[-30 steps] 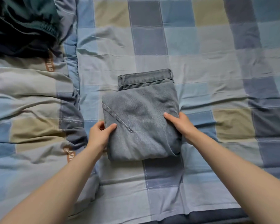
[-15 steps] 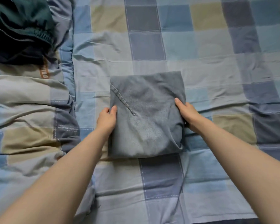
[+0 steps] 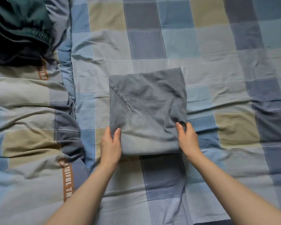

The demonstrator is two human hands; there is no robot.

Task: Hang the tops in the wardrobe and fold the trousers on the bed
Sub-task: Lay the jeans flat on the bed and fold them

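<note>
The folded trousers lie flat on the bed, roughly midway across the checked cover and nearer its near edge than its far one. They make a compact, almost square packet, a little longer from near edge to far edge than from side to side, so the long axis runs straight away from the person. A stitched seam slants across the upper left part of the top layer; no waistband shows, so which end is which cannot be told.

Both hands sit at the packet's near corners. The left hand grips the near-left corner, thumb on top of the cloth and fingers curled at or under the edge. The right hand grips the near-right corner, thumb pressed on top and fingers curled round the side edge. The packet therefore lies directly ahead of both hands, between them, with neither plainly nearer.

By my reading, this pair is folded and the hands are squaring or about to shift it. A push forward along the long axis would keep the layers together; a sideways pull from one corner could skew them.

A heap of dark clothes lies at the bed's far left corner, well apart, on a rumpled quilt.
</note>
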